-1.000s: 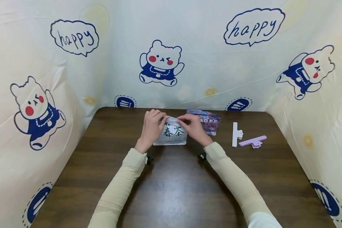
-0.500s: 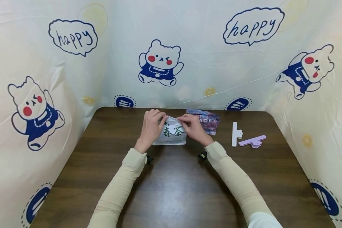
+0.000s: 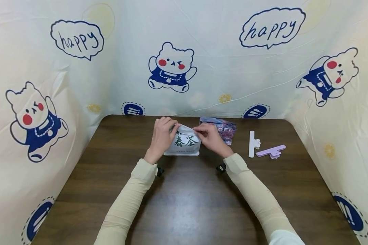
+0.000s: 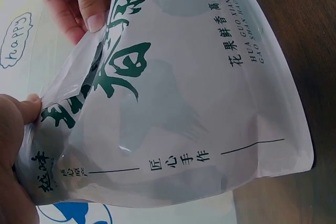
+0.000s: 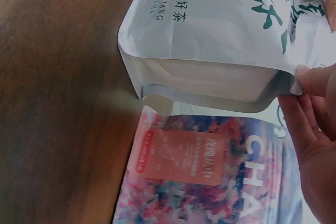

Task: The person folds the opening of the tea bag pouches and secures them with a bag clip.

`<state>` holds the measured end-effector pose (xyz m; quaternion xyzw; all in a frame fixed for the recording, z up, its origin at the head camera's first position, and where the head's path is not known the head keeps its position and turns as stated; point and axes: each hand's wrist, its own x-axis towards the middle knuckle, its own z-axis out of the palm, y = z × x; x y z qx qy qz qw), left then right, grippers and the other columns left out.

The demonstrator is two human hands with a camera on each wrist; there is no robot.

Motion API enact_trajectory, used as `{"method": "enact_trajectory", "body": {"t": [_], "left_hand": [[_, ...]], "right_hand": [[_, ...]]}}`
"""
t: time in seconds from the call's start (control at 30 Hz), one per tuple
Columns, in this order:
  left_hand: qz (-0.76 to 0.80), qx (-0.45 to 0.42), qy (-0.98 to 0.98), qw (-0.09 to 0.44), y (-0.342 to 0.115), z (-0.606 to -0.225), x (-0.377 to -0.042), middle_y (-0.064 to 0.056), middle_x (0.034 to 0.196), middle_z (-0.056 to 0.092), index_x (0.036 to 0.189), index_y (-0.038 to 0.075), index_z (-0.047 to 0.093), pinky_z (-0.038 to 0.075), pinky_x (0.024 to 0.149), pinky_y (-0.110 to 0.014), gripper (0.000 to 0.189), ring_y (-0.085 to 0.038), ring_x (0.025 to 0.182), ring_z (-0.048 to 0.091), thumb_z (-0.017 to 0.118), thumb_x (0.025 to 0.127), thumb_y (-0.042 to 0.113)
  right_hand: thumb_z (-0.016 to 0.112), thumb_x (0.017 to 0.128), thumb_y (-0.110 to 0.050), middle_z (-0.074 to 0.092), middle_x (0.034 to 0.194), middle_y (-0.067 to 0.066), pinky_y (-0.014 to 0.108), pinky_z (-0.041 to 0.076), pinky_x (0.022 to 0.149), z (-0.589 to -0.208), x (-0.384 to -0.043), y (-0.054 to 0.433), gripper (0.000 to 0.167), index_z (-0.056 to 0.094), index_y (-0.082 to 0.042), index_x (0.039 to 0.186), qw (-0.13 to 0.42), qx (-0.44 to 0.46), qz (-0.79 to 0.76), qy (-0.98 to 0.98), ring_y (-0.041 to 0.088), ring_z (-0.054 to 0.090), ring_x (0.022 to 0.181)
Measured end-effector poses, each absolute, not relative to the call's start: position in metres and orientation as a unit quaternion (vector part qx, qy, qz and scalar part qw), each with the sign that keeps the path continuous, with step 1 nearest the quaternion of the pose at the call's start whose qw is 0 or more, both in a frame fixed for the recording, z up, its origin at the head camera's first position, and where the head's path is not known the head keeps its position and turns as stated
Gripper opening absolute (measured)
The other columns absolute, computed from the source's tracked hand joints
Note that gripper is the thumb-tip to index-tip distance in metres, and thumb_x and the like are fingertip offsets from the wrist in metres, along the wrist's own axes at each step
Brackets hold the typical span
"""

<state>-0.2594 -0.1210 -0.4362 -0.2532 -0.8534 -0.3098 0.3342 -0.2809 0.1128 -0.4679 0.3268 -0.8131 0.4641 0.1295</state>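
Observation:
A white tea pouch (image 3: 187, 148) with green Chinese characters stands upright on the table toward the back, its top edge folded over at the front. My left hand (image 3: 162, 137) pinches the upper left corner, thumb toward me. At the upper right corner my right hand (image 3: 213, 139) pinches the rim between thumb and fingers, as the right wrist view also shows. The pouch's side gusset (image 5: 210, 80) bulges out there. In the left wrist view a folded flap (image 4: 71, 74) runs along the top between both hands. What the pouch contains is hidden.
Behind my right hand lies a purple-pink printed pouch (image 3: 228, 134), partly covered by that hand. Farther right on the wooden table (image 3: 184, 204) are a white bag clip (image 3: 252, 144) and a purple bag clip (image 3: 273, 151). A printed curtain (image 3: 214, 61) hangs around the table's back and sides.
My right hand has shifted slightly to the right along the pouch's top edge. The left hand keeps its pinch, and the pouch stays in about the same place.

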Motion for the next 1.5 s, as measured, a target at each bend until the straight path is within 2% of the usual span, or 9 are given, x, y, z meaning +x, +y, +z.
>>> {"method": "enact_trajectory", "body": {"t": [0.43, 0.9, 1.1, 1.23, 1.37, 1.5], "left_hand": [[-0.307, -0.258, -0.853, 0.335, -0.120, -0.437, -0.260, -0.008, 0.089, 0.070, 0.097, 0.004, 0.076, 0.036, 0.075, -0.040, 0.017, -0.027, 0.082, 0.056, 0.070, 0.098, 0.019], [-0.309, -0.261, -0.852, 0.333, -0.120, -0.437, -0.260, -0.008, 0.089, 0.071, 0.096, 0.004, 0.077, 0.036, 0.074, -0.039, 0.015, -0.027, 0.082, 0.057, 0.071, 0.097, 0.018], [-0.314, -0.257, -0.852, 0.330, -0.120, -0.438, -0.260, -0.008, 0.089, 0.071, 0.096, 0.004, 0.077, 0.036, 0.074, -0.039, 0.016, -0.026, 0.083, 0.058, 0.071, 0.097, 0.019], [-0.323, -0.252, -0.851, 0.329, -0.121, -0.437, -0.260, -0.008, 0.089, 0.071, 0.096, 0.003, 0.076, 0.036, 0.075, -0.039, 0.017, -0.026, 0.084, 0.058, 0.072, 0.096, 0.019], [-0.330, -0.248, -0.850, 0.327, -0.122, -0.437, -0.260, -0.009, 0.089, 0.071, 0.097, 0.003, 0.076, 0.035, 0.075, -0.039, 0.017, -0.026, 0.084, 0.058, 0.072, 0.096, 0.020], [-0.328, -0.253, -0.850, 0.325, -0.122, -0.437, -0.262, -0.009, 0.090, 0.071, 0.097, 0.003, 0.076, 0.035, 0.076, -0.039, 0.018, -0.026, 0.085, 0.058, 0.070, 0.097, 0.020]], "right_hand": [[0.066, 0.092, 0.010, 0.073, 0.099, 0.007, 0.032, 0.059, 0.075, -0.467, -0.281, 0.118, 0.030, 0.079, -0.006, 0.113, 0.125, 0.340, 0.449, -0.817, 0.018, 0.066, 0.086], [0.065, 0.092, 0.011, 0.074, 0.098, 0.007, 0.029, 0.057, 0.072, -0.468, -0.284, 0.121, 0.031, 0.079, -0.006, 0.112, 0.121, 0.352, 0.456, -0.808, 0.018, 0.065, 0.083], [0.064, 0.094, 0.007, 0.073, 0.101, 0.011, 0.032, 0.060, 0.077, -0.471, -0.282, 0.122, 0.027, 0.077, -0.004, 0.115, 0.103, 0.346, 0.478, -0.801, 0.022, 0.069, 0.088], [0.068, 0.096, -0.001, 0.072, 0.103, 0.011, 0.033, 0.060, 0.081, -0.468, -0.281, 0.119, 0.021, 0.076, -0.004, 0.115, 0.102, 0.349, 0.482, -0.797, 0.022, 0.070, 0.091], [0.072, 0.095, -0.009, 0.072, 0.101, 0.006, 0.030, 0.060, 0.079, -0.464, -0.283, 0.113, 0.018, 0.078, -0.006, 0.111, 0.116, 0.347, 0.471, -0.802, 0.016, 0.069, 0.088], [0.071, 0.095, -0.010, 0.072, 0.100, 0.006, 0.029, 0.059, 0.074, -0.458, -0.287, 0.103, 0.017, 0.078, -0.006, 0.110, 0.133, 0.359, 0.467, -0.797, 0.015, 0.068, 0.084]]}}
